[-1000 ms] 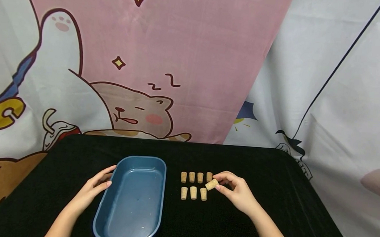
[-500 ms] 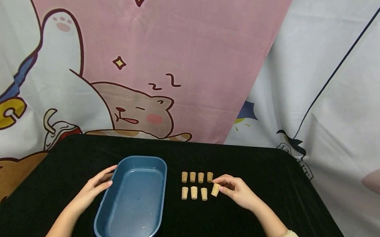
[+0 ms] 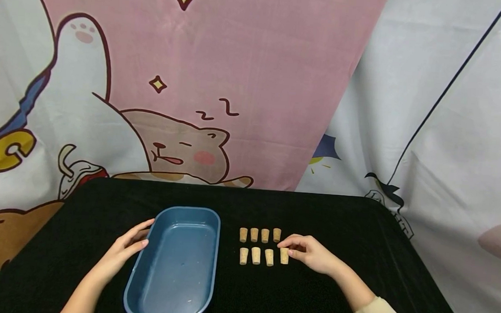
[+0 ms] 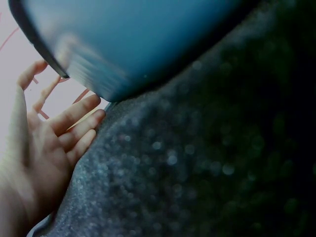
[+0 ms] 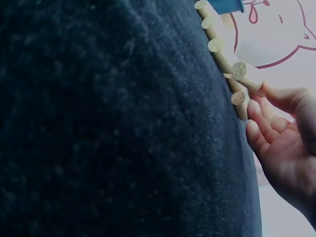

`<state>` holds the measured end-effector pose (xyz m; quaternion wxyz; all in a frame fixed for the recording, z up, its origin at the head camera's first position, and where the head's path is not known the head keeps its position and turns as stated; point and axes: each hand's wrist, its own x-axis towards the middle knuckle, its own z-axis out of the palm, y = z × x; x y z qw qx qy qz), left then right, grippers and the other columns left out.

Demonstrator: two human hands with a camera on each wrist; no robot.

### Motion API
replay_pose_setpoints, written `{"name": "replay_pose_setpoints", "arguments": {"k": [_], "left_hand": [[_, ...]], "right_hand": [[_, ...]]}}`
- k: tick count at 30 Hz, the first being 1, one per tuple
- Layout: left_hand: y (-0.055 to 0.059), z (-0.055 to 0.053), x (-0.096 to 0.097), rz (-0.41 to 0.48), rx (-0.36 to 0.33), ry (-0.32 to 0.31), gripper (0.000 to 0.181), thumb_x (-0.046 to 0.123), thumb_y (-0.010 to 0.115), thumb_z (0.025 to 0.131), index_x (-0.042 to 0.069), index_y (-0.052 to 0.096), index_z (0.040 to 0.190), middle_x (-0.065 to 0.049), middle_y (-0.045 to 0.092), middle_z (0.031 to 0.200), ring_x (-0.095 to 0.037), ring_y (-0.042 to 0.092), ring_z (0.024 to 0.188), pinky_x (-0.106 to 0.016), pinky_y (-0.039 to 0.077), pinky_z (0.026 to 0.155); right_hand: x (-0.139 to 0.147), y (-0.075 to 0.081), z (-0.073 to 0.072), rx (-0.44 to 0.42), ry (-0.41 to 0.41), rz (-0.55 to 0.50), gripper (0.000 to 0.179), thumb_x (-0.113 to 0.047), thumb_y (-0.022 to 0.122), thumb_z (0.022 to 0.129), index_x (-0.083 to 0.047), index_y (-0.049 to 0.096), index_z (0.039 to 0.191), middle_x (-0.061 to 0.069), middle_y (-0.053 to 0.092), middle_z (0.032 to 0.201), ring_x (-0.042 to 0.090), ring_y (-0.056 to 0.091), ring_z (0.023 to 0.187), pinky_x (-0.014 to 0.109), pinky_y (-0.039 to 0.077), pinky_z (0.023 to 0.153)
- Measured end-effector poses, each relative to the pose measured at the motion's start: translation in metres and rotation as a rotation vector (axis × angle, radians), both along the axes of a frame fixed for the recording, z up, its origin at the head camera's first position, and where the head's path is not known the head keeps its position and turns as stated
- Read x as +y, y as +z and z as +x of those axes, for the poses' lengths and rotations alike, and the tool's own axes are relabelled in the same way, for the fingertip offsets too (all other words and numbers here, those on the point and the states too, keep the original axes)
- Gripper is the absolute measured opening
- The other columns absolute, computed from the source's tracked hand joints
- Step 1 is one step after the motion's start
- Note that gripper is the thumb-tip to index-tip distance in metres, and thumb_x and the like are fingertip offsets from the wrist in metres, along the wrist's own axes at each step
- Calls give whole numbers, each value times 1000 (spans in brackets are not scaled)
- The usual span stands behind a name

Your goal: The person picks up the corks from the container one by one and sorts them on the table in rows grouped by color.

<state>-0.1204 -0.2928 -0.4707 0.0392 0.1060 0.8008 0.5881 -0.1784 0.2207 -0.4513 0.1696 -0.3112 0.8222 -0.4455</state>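
Note:
My right hand (image 3: 311, 253) pinches a tapered cork stopper (image 3: 284, 256) between thumb and fingers, at the right end of the nearer row of corks. In the right wrist view this cork (image 5: 240, 72) points away from the fingertips, beside the other corks. Several more corks stand in that nearer row (image 3: 256, 256), and a farther row (image 3: 254, 235) lines up behind it. My left hand (image 3: 122, 244) touches the left rim of a blue plastic basin (image 3: 214, 269), fingers extended and thumb apart. From the left wrist, the fingers (image 4: 74, 113) lie alongside the basin's outer wall (image 4: 133, 49).
A black cloth (image 3: 310, 299) covers the table. Behind its far edge hangs a curtain (image 3: 281, 82) with cartoon animals on pink and white. The basin stands left of the corks, a short gap between them.
My right hand has carried the cork slightly right and toward me. It has turned from lying slanted to upright, in line with the nearer row. The left hand and basin stay put.

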Motion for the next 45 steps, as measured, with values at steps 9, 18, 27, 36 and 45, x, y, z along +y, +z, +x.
{"name": "replay_pose_setpoints", "arguments": {"k": [9, 18, 27, 36, 45], "left_hand": [[0, 1, 0, 9, -5, -4, 50, 18, 46, 102, 9, 31, 149, -30, 42, 139, -3, 55, 108, -36, 47, 85], [0, 2, -1, 4, -11, 7, 51, 19, 47, 101, 10, 31, 149, -30, 41, 139, -16, 54, 113, -40, 46, 86], [-1, 2, -2, 10, -3, 2, 51, 18, 47, 101, 8, 31, 149, -30, 41, 139, -3, 54, 108, -38, 46, 86], [0, -1, -2, 12, 1, -5, 51, 18, 46, 101, 9, 31, 149, -30, 42, 138, -5, 55, 109, -38, 46, 86], [2, -3, -3, 13, 15, -21, 50, 17, 46, 101, 8, 31, 149, -30, 42, 138, -4, 54, 109, -33, 47, 85]], "right_hand": [[-4, -8, -3, -47, -9, 38, 25, -11, 55, 95, -11, 66, 118, 6, 60, 118, 19, 58, 96, 33, 48, 79], [-9, -8, 0, -50, -78, 38, 23, -8, 56, 94, -9, 67, 114, 8, 62, 116, 22, 59, 101, 32, 48, 81], [-14, -2, 7, -13, -129, 70, 22, -4, 56, 93, -4, 67, 112, 10, 63, 109, 23, 59, 85, 29, 48, 69], [-5, -10, 0, 30, -147, 90, 24, -15, 60, 93, -12, 67, 116, 2, 62, 107, 16, 56, 82, 30, 49, 67], [0, 2, 6, 147, -181, 100, 23, -20, 61, 94, -12, 67, 115, -1, 62, 105, 13, 56, 81, 30, 48, 67]]}}
